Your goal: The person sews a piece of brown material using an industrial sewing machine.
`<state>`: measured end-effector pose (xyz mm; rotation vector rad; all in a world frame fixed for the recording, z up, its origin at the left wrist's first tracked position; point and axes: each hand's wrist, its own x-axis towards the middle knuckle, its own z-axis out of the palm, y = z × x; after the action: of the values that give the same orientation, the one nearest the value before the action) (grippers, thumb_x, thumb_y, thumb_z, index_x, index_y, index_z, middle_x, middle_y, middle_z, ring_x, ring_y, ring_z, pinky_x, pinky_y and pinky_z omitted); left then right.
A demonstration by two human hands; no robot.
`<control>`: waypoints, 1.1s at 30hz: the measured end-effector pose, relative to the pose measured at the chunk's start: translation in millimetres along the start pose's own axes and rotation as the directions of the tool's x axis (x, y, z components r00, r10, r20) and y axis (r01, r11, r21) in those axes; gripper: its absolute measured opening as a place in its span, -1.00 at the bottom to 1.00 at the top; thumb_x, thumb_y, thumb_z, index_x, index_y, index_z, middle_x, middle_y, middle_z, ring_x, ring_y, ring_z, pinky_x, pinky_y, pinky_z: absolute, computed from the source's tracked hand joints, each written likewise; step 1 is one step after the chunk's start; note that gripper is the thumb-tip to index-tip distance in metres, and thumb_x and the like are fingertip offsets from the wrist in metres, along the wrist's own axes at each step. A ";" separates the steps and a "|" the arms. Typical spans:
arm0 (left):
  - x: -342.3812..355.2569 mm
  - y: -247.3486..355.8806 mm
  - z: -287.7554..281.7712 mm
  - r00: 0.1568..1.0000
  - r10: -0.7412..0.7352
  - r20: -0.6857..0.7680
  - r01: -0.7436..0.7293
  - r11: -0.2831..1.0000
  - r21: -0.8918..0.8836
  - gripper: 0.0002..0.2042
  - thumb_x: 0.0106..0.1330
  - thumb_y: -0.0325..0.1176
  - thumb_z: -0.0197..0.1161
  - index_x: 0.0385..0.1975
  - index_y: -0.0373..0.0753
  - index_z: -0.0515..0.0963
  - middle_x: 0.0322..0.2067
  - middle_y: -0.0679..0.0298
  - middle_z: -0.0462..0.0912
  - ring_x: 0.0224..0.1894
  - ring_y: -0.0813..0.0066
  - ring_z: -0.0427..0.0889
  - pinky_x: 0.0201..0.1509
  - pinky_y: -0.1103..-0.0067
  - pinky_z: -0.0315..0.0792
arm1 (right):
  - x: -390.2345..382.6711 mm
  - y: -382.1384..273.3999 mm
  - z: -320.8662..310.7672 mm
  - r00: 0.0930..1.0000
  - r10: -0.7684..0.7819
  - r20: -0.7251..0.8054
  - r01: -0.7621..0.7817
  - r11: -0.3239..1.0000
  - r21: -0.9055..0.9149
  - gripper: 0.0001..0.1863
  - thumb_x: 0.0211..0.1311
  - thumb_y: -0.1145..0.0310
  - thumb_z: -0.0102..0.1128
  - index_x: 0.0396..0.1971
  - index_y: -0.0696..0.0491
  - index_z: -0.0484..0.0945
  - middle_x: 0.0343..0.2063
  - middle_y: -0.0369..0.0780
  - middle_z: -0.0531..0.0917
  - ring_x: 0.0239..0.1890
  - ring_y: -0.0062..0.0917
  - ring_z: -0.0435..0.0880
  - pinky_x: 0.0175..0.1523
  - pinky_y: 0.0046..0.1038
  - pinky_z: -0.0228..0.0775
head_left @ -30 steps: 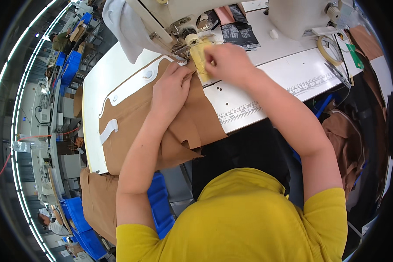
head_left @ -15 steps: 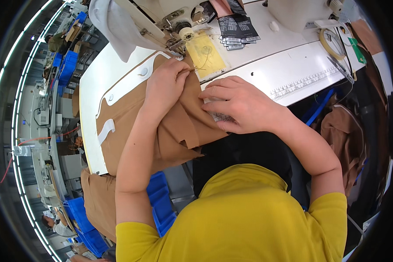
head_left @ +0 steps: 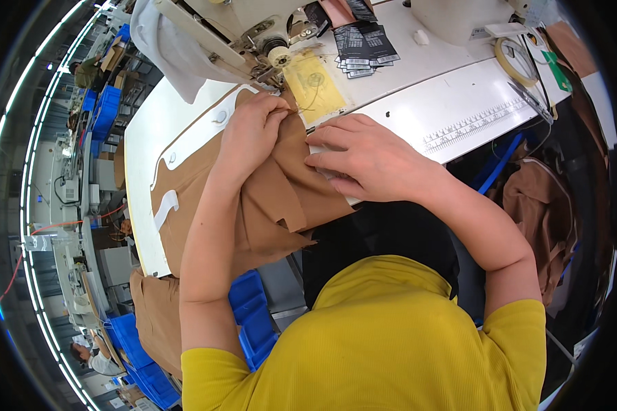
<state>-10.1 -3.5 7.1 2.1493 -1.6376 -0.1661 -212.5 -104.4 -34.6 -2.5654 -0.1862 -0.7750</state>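
A piece of brown cloth (head_left: pixel 199 219) lies on the white table of a sewing machine (head_left: pixel 267 44), its far edge close under the machine's head. My left hand (head_left: pixel 250 133) is closed, pinching a fold of this cloth just in front of the needle area, which is partly hidden. A white strip (head_left: pixel 195 140) with round pale discs runs along the cloth's left side, and a small white tab (head_left: pixel 166 207) sticks up nearer to me. At the cloth's right edge rests my right hand (head_left: pixel 373 154), fingers bent and apart, fingertips touching the fabric.
Dark printed cards (head_left: pixel 365 46) lie behind a yellow patch (head_left: pixel 315 85) on the machine bed. Rightward are a printed ruler scale (head_left: pixel 476 125), a tape roll (head_left: pixel 515 60) and scissors (head_left: pixel 531 101). More brown cloth (head_left: pixel 154 312) hangs at left, near a blue bin (head_left: pixel 252 308).
The view has shifted slightly. Both hands stay at nearly the same places on the cloth; the right hand's fingers have moved a little at the cloth's edge.
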 end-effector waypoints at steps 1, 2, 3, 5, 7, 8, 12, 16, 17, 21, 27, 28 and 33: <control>0.2 0.0 -0.2 1.000 0.000 0.002 0.000 1.000 -0.003 -0.87 0.27 -0.42 0.15 -0.28 -0.29 0.59 -0.26 0.12 0.60 -0.19 0.03 0.57 -0.12 0.32 0.44 | 0.0 0.0 0.0 1.000 0.010 -0.009 -0.010 1.000 -0.003 -0.71 -0.01 0.33 0.31 -0.22 0.02 0.64 -0.09 -0.25 0.57 0.05 -0.39 0.50 0.19 -0.35 0.30; -0.1 0.2 -0.9 1.000 -0.002 0.003 0.002 1.000 -0.005 -0.87 0.27 -0.42 0.15 -0.29 -0.30 0.59 -0.26 0.11 0.60 -0.19 0.03 0.57 -0.11 0.32 0.44 | 0.4 -0.2 -0.2 1.000 0.007 -0.008 -0.007 1.000 -0.003 -0.71 -0.01 0.33 0.31 -0.22 0.02 0.64 -0.09 -0.25 0.57 0.05 -0.39 0.50 0.19 -0.35 0.30; -0.7 0.9 -1.6 1.000 -0.004 0.000 0.004 1.000 -0.004 -0.87 0.27 -0.42 0.15 -0.29 -0.30 0.59 -0.26 0.11 0.60 -0.19 0.03 0.57 -0.11 0.32 0.44 | 0.7 -0.6 -0.3 1.000 0.007 -0.007 -0.007 1.000 -0.001 -0.71 -0.01 0.33 0.31 -0.22 0.02 0.64 -0.09 -0.25 0.57 0.05 -0.39 0.50 0.19 -0.35 0.31; -2.0 2.5 -2.7 1.000 -0.020 0.008 0.020 1.000 -0.014 -0.87 0.26 -0.42 0.15 -0.30 -0.31 0.60 -0.27 0.11 0.61 -0.19 0.04 0.57 -0.11 0.32 0.44 | 1.0 -1.0 -0.4 1.000 0.005 -0.004 -0.005 1.000 0.000 -0.71 -0.01 0.33 0.31 -0.22 0.02 0.64 -0.10 -0.25 0.57 0.05 -0.40 0.50 0.19 -0.35 0.31; -1.7 2.3 -2.5 1.000 -0.021 0.009 0.021 1.000 -0.004 -0.86 0.26 -0.44 0.16 -0.28 -0.34 0.60 -0.30 0.10 0.62 -0.23 0.10 0.58 -0.12 0.38 0.44 | 0.7 -1.2 -0.3 1.000 0.005 -0.009 -0.005 1.000 -0.018 -0.71 0.00 0.33 0.31 -0.22 0.03 0.64 -0.10 -0.25 0.57 0.05 -0.40 0.50 0.18 -0.35 0.31; -1.2 2.4 -2.3 1.000 -0.020 0.012 0.020 1.000 0.006 -0.85 0.27 -0.45 0.18 -0.25 -0.36 0.60 -0.33 0.09 0.64 -0.26 0.16 0.59 -0.12 0.45 0.44 | 0.8 -1.2 -0.3 1.000 0.004 -0.008 -0.004 1.000 -0.019 -0.71 0.00 0.33 0.31 -0.22 0.03 0.64 -0.10 -0.25 0.57 0.05 -0.40 0.50 0.18 -0.35 0.31; -1.2 0.8 -1.3 1.000 0.010 -0.013 -0.010 1.000 0.013 -0.85 0.26 -0.46 0.17 -0.25 -0.37 0.60 -0.33 0.10 0.64 -0.26 0.16 0.59 -0.12 0.45 0.44 | 1.2 -1.1 -0.1 1.000 0.005 -0.006 -0.005 1.000 -0.022 -0.72 0.00 0.34 0.30 -0.23 0.03 0.64 -0.11 -0.26 0.58 0.05 -0.41 0.50 0.17 -0.35 0.31; 0.7 -1.9 -1.7 1.000 0.015 -0.002 -0.015 1.000 -0.022 -0.85 0.25 -0.47 0.18 -0.26 -0.37 0.59 -0.34 0.10 0.63 -0.25 0.15 0.59 -0.13 0.44 0.44 | 1.6 0.5 0.2 1.000 0.004 -0.011 -0.004 1.000 -0.015 -0.72 0.00 0.34 0.30 -0.23 0.04 0.64 -0.12 -0.26 0.58 0.04 -0.41 0.50 0.16 -0.35 0.32; 0.7 -2.4 -2.1 1.000 0.008 0.001 -0.008 0.999 -0.034 -0.86 0.24 -0.47 0.18 -0.26 -0.38 0.59 -0.35 0.10 0.63 -0.25 0.15 0.59 -0.13 0.44 0.44 | 1.9 0.6 0.0 1.000 0.003 -0.010 -0.003 1.000 -0.015 -0.72 0.00 0.34 0.30 -0.23 0.04 0.64 -0.12 -0.26 0.58 0.04 -0.41 0.50 0.16 -0.35 0.32; 1.4 -0.7 -5.4 1.000 -0.004 0.028 0.005 1.000 -0.016 -0.86 0.24 -0.48 0.18 -0.28 -0.38 0.59 -0.35 0.11 0.63 -0.25 0.15 0.59 -0.12 0.44 0.44 | 4.5 -0.3 -1.1 1.000 0.026 -0.010 -0.026 1.000 -0.013 -0.69 -0.01 0.36 0.30 -0.19 0.04 0.62 -0.09 -0.24 0.57 0.03 -0.38 0.51 0.16 -0.35 0.32; -1.5 -2.5 0.4 0.999 0.031 -0.023 -0.031 0.999 -0.013 -0.87 0.21 -0.49 0.19 -0.30 -0.38 0.60 -0.33 0.11 0.62 -0.23 0.15 0.59 -0.12 0.44 0.44 | 10.3 12.0 -0.1 0.995 0.052 -0.088 -0.053 0.999 -0.011 -0.72 -0.01 0.43 0.29 -0.22 0.05 0.59 -0.17 -0.21 0.56 -0.08 -0.32 0.53 0.03 -0.32 0.39; -1.7 -3.9 2.3 0.998 0.045 -0.044 -0.046 0.998 -0.035 -0.87 0.21 -0.50 0.20 -0.30 -0.38 0.59 -0.32 0.12 0.62 -0.23 0.15 0.59 -0.11 0.44 0.44 | 12.2 15.3 -0.9 0.994 0.064 -0.084 -0.064 0.998 0.000 -0.75 -0.01 0.46 0.29 -0.25 0.05 0.59 -0.22 -0.21 0.55 -0.13 -0.31 0.54 -0.02 -0.32 0.41; -2.3 0.0 -1.3 1.000 0.000 -0.026 -0.001 0.998 -0.065 -0.87 0.19 -0.51 0.20 -0.30 -0.39 0.59 -0.30 0.12 0.62 -0.20 0.16 0.59 -0.08 0.43 0.44 | 22.8 29.7 0.2 0.992 0.046 -0.117 -0.056 0.995 -0.079 -0.80 0.01 0.47 0.27 -0.30 0.04 0.60 -0.34 -0.22 0.54 -0.21 -0.32 0.52 -0.11 -0.33 0.41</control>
<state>-10.3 -0.9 7.9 2.0944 -1.5962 -0.1871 -185.9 -130.8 -33.4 -2.5818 -0.0533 -0.9255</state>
